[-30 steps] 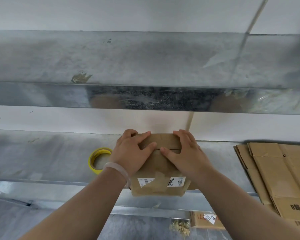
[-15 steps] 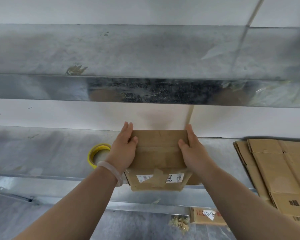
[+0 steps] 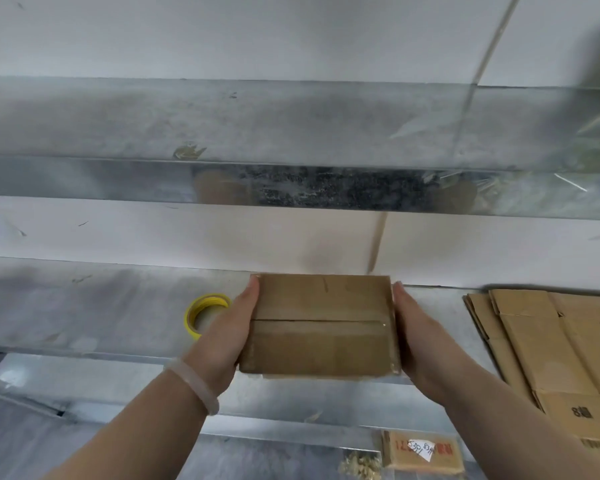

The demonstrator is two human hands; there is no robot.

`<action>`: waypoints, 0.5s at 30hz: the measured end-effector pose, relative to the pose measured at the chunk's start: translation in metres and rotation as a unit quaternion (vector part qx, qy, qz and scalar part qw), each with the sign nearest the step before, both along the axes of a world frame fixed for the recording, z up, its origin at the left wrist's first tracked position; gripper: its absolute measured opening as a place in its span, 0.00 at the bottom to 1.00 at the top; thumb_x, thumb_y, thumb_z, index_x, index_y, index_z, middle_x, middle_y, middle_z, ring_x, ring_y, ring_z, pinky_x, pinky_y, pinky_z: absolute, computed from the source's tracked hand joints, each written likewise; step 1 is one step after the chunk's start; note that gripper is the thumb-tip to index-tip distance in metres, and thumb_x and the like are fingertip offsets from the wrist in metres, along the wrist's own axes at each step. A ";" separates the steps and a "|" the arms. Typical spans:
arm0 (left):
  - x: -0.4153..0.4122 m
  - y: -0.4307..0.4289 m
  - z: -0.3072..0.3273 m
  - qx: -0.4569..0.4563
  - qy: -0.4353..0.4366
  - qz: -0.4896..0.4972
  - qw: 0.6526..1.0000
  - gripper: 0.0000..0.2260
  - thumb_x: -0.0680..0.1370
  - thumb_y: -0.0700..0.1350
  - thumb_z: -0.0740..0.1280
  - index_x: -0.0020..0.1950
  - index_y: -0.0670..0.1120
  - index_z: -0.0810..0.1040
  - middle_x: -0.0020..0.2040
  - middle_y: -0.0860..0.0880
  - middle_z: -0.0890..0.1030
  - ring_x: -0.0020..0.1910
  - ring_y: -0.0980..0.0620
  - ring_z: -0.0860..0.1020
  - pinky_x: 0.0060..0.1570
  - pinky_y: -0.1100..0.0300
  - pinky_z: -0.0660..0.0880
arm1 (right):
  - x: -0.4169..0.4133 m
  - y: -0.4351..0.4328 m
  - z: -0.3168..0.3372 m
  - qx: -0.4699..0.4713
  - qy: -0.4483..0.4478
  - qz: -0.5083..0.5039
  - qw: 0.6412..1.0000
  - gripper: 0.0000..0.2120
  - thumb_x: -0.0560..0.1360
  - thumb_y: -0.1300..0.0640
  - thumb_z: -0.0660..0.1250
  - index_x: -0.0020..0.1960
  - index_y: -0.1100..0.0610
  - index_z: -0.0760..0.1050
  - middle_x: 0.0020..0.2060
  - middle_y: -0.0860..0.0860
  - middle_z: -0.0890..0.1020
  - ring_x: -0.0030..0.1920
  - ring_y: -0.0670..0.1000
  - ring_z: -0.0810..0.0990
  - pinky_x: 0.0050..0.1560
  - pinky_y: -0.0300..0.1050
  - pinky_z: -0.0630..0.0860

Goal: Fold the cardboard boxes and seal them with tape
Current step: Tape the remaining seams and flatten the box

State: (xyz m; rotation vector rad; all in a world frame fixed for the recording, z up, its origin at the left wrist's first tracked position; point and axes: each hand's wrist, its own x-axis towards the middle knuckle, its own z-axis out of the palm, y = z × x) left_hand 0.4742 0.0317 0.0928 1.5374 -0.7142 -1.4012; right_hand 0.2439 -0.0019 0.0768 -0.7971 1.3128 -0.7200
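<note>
In the lower left of the frame a yellow tape roll (image 3: 207, 315) lies on the grey metal shelf (image 3: 101, 306), partly hidden behind the left hand (image 3: 229, 336), whose wrist carries a pale translucent bracelet (image 3: 193, 384). That hand is flat, fingers straight and together, pressed against the left side of the cardboard box (image 3: 321, 323). The box sits in the lower centre of the frame, over the shelf's front edge, with its closed top flaps facing the camera. Its long axis runs left to right, and the seam between the two flaps runs the same way. No tape shows along the seam. The right hand (image 3: 418, 348) mirrors the left, flat with straight fingers against the box's right side. At the right edge a stack of flattened cartons (image 3: 551, 344) lies on the shelf, one printed with an "8". Bottom right, a cardboard piece (image 3: 423, 452) bears red print beginning "12", partly covered by a white slip with handwritten digits too small to read
</note>
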 end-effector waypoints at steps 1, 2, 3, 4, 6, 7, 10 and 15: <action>0.001 0.011 0.007 -0.033 0.028 0.004 0.999 0.24 0.75 0.65 0.56 0.53 0.49 0.81 0.46 0.49 0.86 0.45 0.51 0.84 0.45 0.54 0.79 | -0.004 0.006 0.001 -0.012 -0.020 -0.009 1.000 0.32 0.72 0.29 0.56 0.61 0.50 0.78 0.52 0.51 0.85 0.56 0.53 0.83 0.66 0.55 0.73; 0.003 0.019 0.010 -0.061 0.058 -0.002 0.996 0.27 0.74 0.65 0.54 0.58 0.50 0.80 0.51 0.48 0.85 0.50 0.49 0.83 0.51 0.51 0.78 | -0.006 0.013 0.006 -0.019 -0.037 -0.021 0.999 0.30 0.72 0.31 0.55 0.60 0.50 0.79 0.52 0.51 0.85 0.57 0.52 0.82 0.67 0.55 0.71; 0.003 0.028 0.014 -0.082 0.079 -0.006 0.993 0.28 0.74 0.65 0.53 0.61 0.50 0.79 0.54 0.47 0.84 0.54 0.48 0.82 0.56 0.49 0.76 | -0.008 0.019 0.008 -0.026 -0.043 -0.029 0.998 0.31 0.70 0.30 0.56 0.60 0.50 0.80 0.53 0.50 0.85 0.57 0.52 0.82 0.67 0.55 0.71; 0.005 0.034 0.015 -0.097 0.090 -0.003 0.991 0.27 0.75 0.64 0.52 0.62 0.51 0.79 0.56 0.47 0.83 0.56 0.48 0.81 0.57 0.48 0.75 | -0.007 0.025 0.014 -0.034 -0.057 -0.034 0.997 0.32 0.68 0.30 0.57 0.60 0.49 0.80 0.54 0.49 0.85 0.58 0.51 0.82 0.67 0.55 0.71; 0.005 0.042 0.018 -0.130 0.075 0.008 0.989 0.22 0.79 0.59 0.53 0.60 0.51 0.81 0.55 0.48 0.84 0.56 0.49 0.81 0.56 0.49 0.75 | -0.004 0.034 0.022 -0.054 -0.080 -0.039 0.995 0.33 0.66 0.31 0.57 0.61 0.49 0.79 0.55 0.48 0.84 0.59 0.49 0.81 0.67 0.53 0.71; 0.006 0.044 0.020 -0.149 0.055 0.008 0.987 0.19 0.80 0.56 0.54 0.60 0.51 0.81 0.56 0.49 0.83 0.58 0.49 0.80 0.56 0.49 0.75 | -0.005 0.037 0.023 -0.063 -0.086 -0.045 0.993 0.31 0.68 0.32 0.56 0.61 0.49 0.80 0.55 0.48 0.84 0.59 0.49 0.81 0.66 0.53 0.71; 0.014 0.047 0.017 -0.211 -0.019 -0.017 0.977 0.15 0.80 0.52 0.58 0.65 0.58 0.76 0.62 0.56 0.79 0.62 0.55 0.77 0.59 0.52 0.72 | -0.004 0.042 0.029 -0.103 -0.061 -0.057 0.991 0.19 0.79 0.40 0.55 0.57 0.47 0.80 0.51 0.49 0.85 0.52 0.50 0.84 0.56 0.52 0.76; 0.023 0.039 -0.009 -0.198 0.004 -0.015 0.980 0.15 0.82 0.48 0.56 0.67 0.59 0.71 0.62 0.57 0.78 0.61 0.57 0.76 0.55 0.59 0.73 | -0.006 0.045 0.010 -0.194 0.015 -0.001 0.981 0.29 0.70 0.65 0.72 0.65 0.43 0.70 0.58 0.41 0.81 0.57 0.42 0.80 0.52 0.42 0.77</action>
